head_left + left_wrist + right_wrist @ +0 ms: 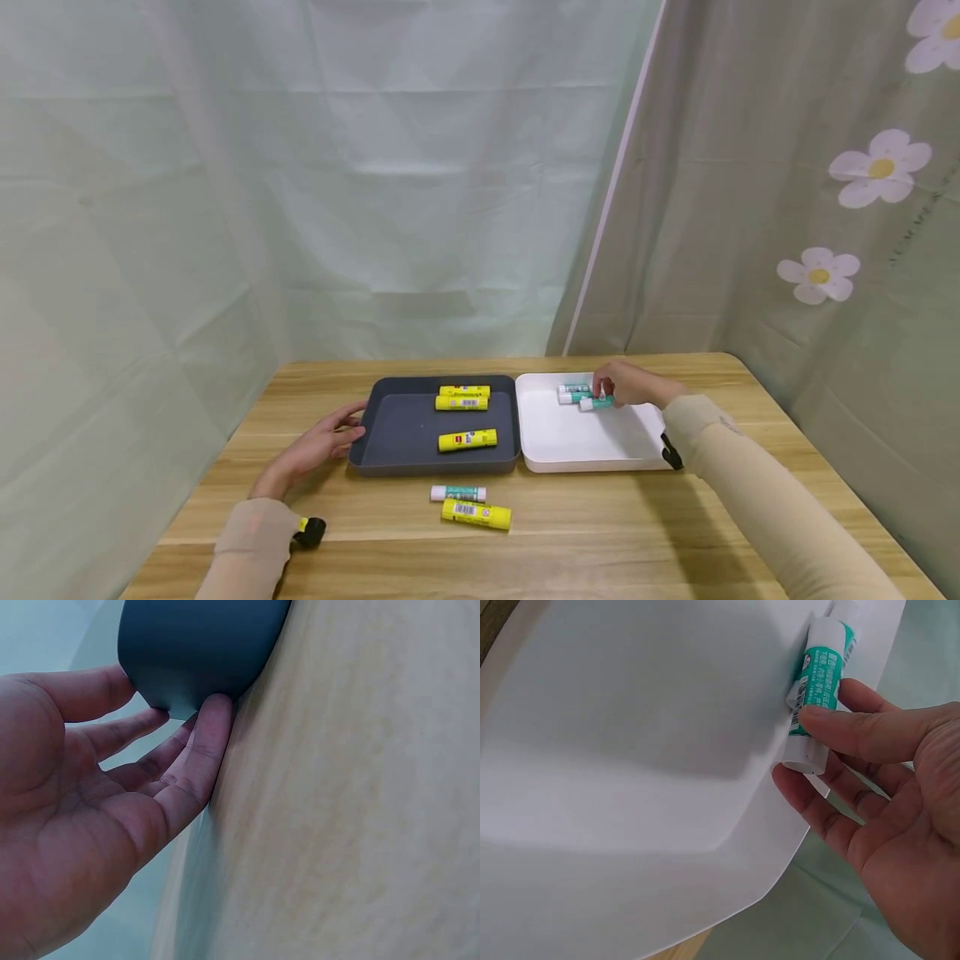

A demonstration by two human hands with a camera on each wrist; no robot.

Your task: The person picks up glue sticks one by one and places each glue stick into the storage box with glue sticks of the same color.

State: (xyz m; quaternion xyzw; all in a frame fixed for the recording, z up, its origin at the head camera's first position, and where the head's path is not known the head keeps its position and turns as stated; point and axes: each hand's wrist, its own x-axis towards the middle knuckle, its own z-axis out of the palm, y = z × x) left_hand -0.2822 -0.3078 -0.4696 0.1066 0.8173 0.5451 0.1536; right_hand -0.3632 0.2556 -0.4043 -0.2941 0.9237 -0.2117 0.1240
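My right hand (633, 385) reaches over the white tray (573, 450) and pinches a white-and-green glue stick (821, 679) between thumb and fingers. Right beside it, other white-and-green glue sticks (573, 390) lie in the tray's far part. At the left end of the dark grey tray (397, 450) is my left hand (324, 443), its fingertips touching the tray's outer wall with fingers loosely extended. Three yellow glue sticks lie in the grey tray: two side by side at the back (461, 403) and one nearer the front (468, 440).
On the wooden table (360, 558), in front of the grey tray, lie one white-and-green glue stick (450, 493) and one yellow glue stick (476, 513). The two trays stand side by side. Behind the table hangs a pale curtain (435, 208).
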